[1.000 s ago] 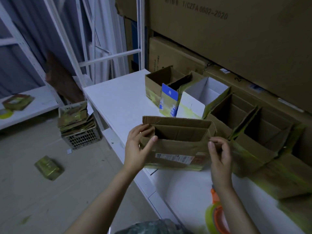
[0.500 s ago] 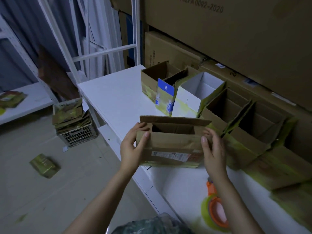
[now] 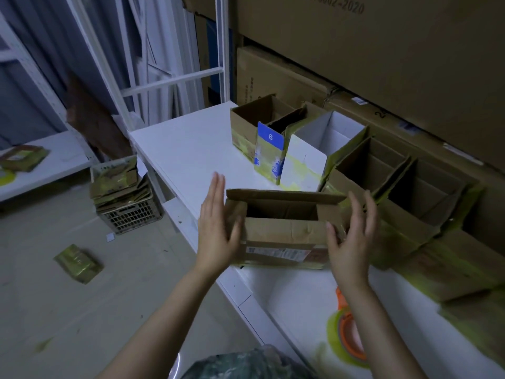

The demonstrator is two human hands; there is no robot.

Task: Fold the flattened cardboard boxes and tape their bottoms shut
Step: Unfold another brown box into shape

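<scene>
Both hands are standing open: the left hand (image 3: 216,228) and right hand (image 3: 352,236) are flanking the upright box (image 3: 284,231) on the table (image 3: 185,149), apparently setting it down; next probably comes another flat box.

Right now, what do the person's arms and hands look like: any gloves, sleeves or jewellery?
Both are bare: the left hand and right hand wear no gloves, and no rings or watch show. Both forearms are uncovered, with no sleeve in view.
</scene>
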